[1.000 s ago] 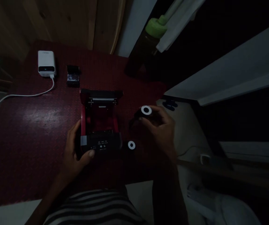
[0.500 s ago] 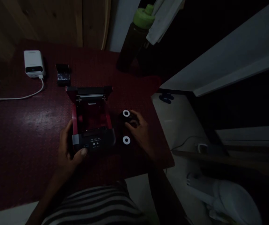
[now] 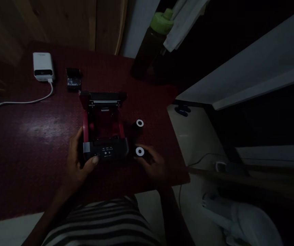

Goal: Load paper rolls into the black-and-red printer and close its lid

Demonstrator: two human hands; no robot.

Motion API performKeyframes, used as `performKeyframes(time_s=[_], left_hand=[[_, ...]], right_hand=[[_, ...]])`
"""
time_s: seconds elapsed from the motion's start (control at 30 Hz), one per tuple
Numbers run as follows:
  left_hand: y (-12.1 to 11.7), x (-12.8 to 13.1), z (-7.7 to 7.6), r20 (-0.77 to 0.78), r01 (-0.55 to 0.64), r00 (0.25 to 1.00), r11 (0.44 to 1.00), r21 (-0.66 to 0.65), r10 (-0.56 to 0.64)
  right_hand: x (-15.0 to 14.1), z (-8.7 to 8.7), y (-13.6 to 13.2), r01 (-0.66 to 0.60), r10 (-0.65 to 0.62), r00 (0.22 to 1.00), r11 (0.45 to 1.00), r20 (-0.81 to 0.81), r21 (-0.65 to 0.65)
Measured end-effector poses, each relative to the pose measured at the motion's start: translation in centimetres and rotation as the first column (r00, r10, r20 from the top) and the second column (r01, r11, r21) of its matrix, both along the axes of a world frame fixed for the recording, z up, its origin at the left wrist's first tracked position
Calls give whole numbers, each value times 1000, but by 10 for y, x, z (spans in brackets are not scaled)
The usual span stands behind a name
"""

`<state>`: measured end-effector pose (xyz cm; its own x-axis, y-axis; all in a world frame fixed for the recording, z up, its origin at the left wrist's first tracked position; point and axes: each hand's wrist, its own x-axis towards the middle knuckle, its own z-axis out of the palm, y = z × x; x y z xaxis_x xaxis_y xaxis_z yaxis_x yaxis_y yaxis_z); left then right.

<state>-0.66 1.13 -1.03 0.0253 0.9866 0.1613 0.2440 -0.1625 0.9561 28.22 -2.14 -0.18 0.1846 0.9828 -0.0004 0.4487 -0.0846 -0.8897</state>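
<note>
Red tabletop (image 3: 47, 164): woven-looking surface, dimly lit, with a pale sheen on the left
Open device (image 3: 106, 149): black and red, standing on the tabletop between the hands, lid (image 3: 103, 97) raised at its far end, red bay exposed, small white markings on the near panel
Left hand (image 3: 76, 165): holding the device at its near left corner, thumb on the panel, fingers along the left side
Right hand (image 3: 153, 165): narrowed around the near roll, thumb and fingers touching it; how firm the grasp is, I cannot tell
Near roll (image 3: 140, 147): dark-sided with a white ring on top, upright just right of the device's near panel
Far roll (image 3: 139, 126): similar ring facing up, on the tabletop beyond the near roll, apart from the hand
Black case (image 3: 73, 82): small, shiny on its near part, beyond the device
White box (image 3: 43, 65): far left, dark strip across its near end, white cable (image 3: 24, 102) plugged in
Bottle (image 3: 147, 48): dark body, green cap, at the far right
Sandals (image 3: 183, 110): dark blue, on the floor to the right
</note>
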Motion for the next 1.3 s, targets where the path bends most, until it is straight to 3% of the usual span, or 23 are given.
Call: performKeyframes(time_s=[0.13, 0.27, 0.33, 0.4, 0.5, 0.6, 0.73, 1.0, 1.07, 1.17, 1.23, 1.3], left_hand=[[-1, -1, 1, -12, 6, 1000, 1000, 1, -6], [-3, -2, 2, -14, 25, 1000, 1000, -16, -25], [-4, 0, 2, -8, 32, 999, 999, -5, -32], [-4, 1, 1, -3, 32, 999, 999, 24, -32], [-4, 3, -1, 8, 26, 1000, 998, 60, -26], [-4, 4, 0, 20, 34, 999, 998, 49, -35], [-4, 4, 1, 29, 28, 999, 999, 22, -28], [-4, 5, -3, 10, 8, 1000, 998, 57, -8], [-3, 3, -3, 2, 24, 1000, 998, 60, -24], [-3, -1, 3, -8, 55, 998, 998, 36, -54], [-4, -4, 10, 10, 65, 998, 998, -26, -65], [-4, -7, 21, 51, 55, 997, 993, -105, -50]], right_hand=[[4, 55, 7, -169, 148, 973, 980, 180, 109], [-24, 102, 43, -488, 344, 803, 848, 487, 206], [-48, 109, 67, -612, 417, 675, 777, 609, 146], [-72, 110, 89, -659, 473, 543, 752, 694, 3], [-100, 107, 109, -627, 557, 374, 741, 741, -240], [-114, 105, 121, -557, 608, 304, 738, 733, -381], [-115, 98, 132, -523, 686, 321, 703, 653, -482], [-97, 81, 133, -610, 712, 495, 693, 498, -384], [-90, 84, 130, -658, 713, 534, 688, 454, -306], [-76, 95, 121, -774, 742, 537, 623, 402, -116], [-67, 100, 114, -817, 762, 520, 576, 385, -37], [-60, 101, 108, -827, 772, 526, 563, 358, 0]])
